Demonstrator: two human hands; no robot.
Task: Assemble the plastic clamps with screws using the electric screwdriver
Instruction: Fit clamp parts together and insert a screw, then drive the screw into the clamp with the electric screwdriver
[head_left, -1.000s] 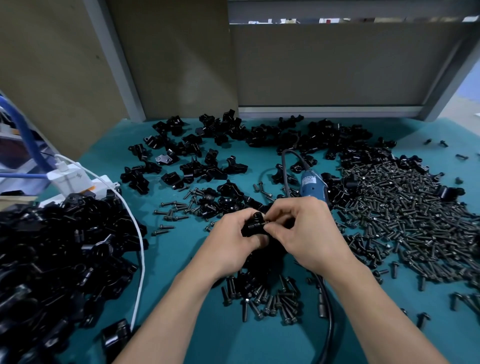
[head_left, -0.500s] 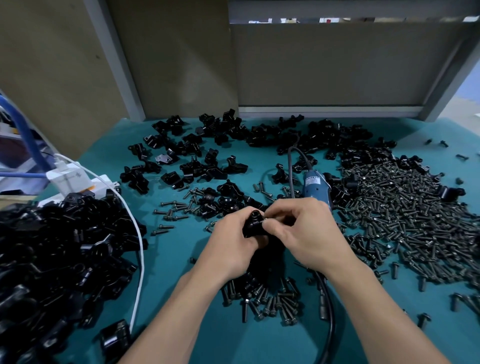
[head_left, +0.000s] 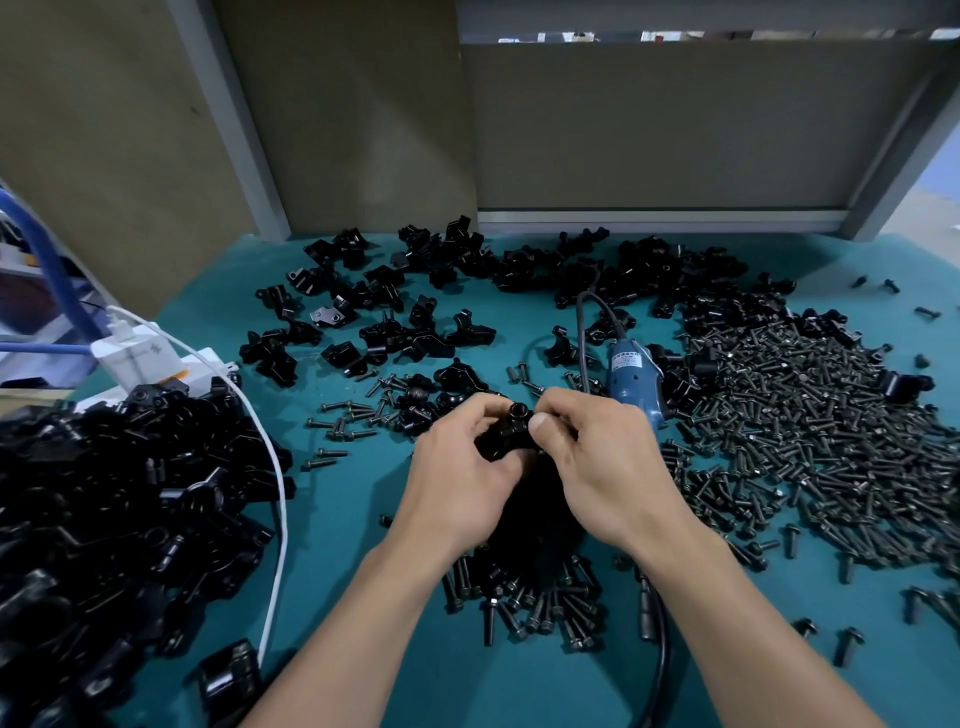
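Teal table (head_left: 363, 519): big clamp heap (head_left: 104, 519) left, screw pile (head_left: 831, 441) right, blue electric screwdriver (head_left: 635, 379) lying behind the hands. Left hand (head_left: 457, 483) and right hand (head_left: 608, 467) both pinch one black clamp (head_left: 506, 434), held mid-table.

Both hands (head_left: 530, 467) grip one black clamp (head_left: 506, 435).

We see a teal-covered workbench (head_left: 358, 525). Loose black plastic clamp pieces (head_left: 395, 332) lie along its far side, with a deep heap of clamps (head_left: 104, 509) at left and a broad spread of dark metal screws (head_left: 810, 441) at right. A blue electric screwdriver (head_left: 636, 384) lies between them, its black cord (head_left: 661, 654) trailing toward us.
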